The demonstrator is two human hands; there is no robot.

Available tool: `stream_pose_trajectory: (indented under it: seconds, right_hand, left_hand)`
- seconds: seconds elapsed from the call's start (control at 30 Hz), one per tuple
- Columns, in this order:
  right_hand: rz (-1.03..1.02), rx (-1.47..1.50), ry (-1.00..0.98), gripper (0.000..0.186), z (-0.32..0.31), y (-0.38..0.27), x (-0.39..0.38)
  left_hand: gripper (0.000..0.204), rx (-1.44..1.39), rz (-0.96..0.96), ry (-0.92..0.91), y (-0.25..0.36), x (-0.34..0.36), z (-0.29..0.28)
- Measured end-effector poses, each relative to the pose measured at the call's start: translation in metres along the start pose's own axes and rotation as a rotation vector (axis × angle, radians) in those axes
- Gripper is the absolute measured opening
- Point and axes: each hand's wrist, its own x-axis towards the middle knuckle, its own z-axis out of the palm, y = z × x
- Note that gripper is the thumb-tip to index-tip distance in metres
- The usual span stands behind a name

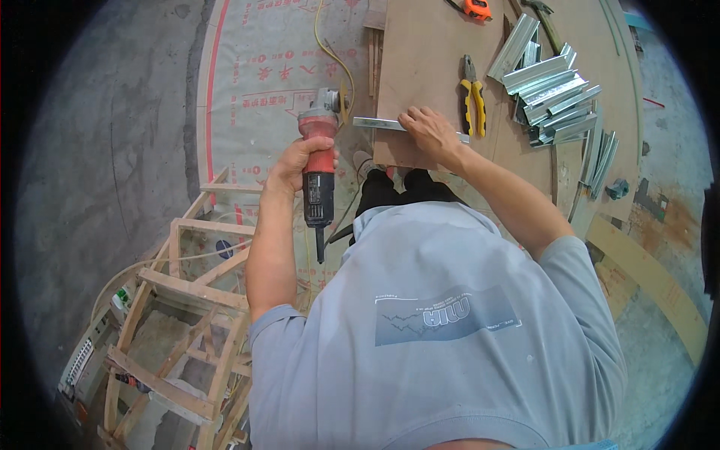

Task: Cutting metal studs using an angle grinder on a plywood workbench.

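Note:
My left hand [291, 163] is closed round the red front part of an angle grinder [320, 196], whose black rear end points toward me. Its thin disc [344, 103] stands edge-on, close to the left end of a silvery metal strip [375, 123]. That strip lies across a brown board [420, 60], with one end jutting past the board's left edge. With bent fingers, my right hand [433, 133] grips the strip from above. Just beyond its right end lie yellow-and-black pliers [472, 106]. Whether the disc spins or touches the metal, I cannot tell.
Several cut metal channel pieces [553, 94] are heaped on the board's right side. An orange tape measure [478, 9] and a hammer [546, 24] lie at the far edge. A yellow cord [322, 45] runs near the grinder. At lower left stands a wooden frame [199, 225].

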Motion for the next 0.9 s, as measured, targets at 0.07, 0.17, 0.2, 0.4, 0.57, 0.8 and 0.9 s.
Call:
stream_pose_trajectory:
  seconds: [0.07,0.17,0.2,0.4,0.57,0.8,0.9]
  right_hand:
    - [-0.001,-0.001,-0.031,0.026,-0.001,0.001,0.001]
    - [-0.017,-0.027,-0.012,0.024,0.002,0.002,0.002]
    - [-0.012,-0.025,-0.011,0.024,0.004,0.003,0.002]
    - [-0.031,-0.021,0.0,0.023,0.002,0.002,0.002]
    - [-0.019,0.003,-0.032,0.028,0.004,0.004,0.002]
    - [-0.052,0.037,0.044,0.019,-0.003,0.002,-0.001]
    - [-0.046,0.004,0.014,0.021,0.001,0.005,0.0]
  left_hand:
    - [0.029,0.031,-0.011,0.036,-0.002,0.003,0.002]
    - [0.028,0.049,-0.002,0.05,0.0,0.001,0.01]
    - [0.028,0.053,-0.005,0.048,0.001,0.003,0.01]
    - [0.029,0.084,0.006,0.041,0.003,0.003,0.014]
    - [0.032,0.095,0.01,0.038,0.005,0.003,0.014]
    - [0.028,0.091,0.006,0.027,0.005,0.002,0.016]
    - [0.027,0.086,0.013,0.033,0.005,0.001,0.018]
